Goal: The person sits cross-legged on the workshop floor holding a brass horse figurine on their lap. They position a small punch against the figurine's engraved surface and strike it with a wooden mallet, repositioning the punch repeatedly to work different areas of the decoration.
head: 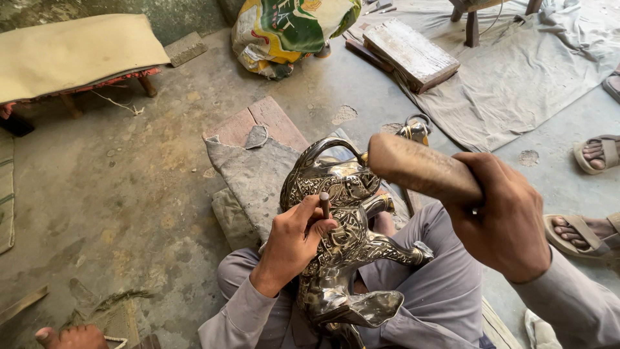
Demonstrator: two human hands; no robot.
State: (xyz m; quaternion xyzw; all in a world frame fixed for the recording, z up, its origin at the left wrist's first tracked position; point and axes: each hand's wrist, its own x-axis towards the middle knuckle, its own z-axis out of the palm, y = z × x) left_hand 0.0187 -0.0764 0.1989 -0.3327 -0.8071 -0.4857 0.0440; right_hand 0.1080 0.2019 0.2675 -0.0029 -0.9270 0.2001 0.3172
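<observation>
The left hand [294, 242] has its grip clenched around a thin metal punch [324, 203], whose tip is set against the engraved body of a silvery metal teapot [342, 252] lying on its side across the person's lap. The right hand [504, 216] grips a wooden mallet [420, 169] tightly by its thick handle, held raised above and to the right of the punch. A grey cloth [255, 178] lies over a brick slab [258, 123] on the concrete floor [116, 194] just beyond the teapot.

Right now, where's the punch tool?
Head view, centre: the thin metal punch stands pinched in the left hand, tip on the engraved metal vessel in the lap, below-left of the wooden mallet.
</observation>
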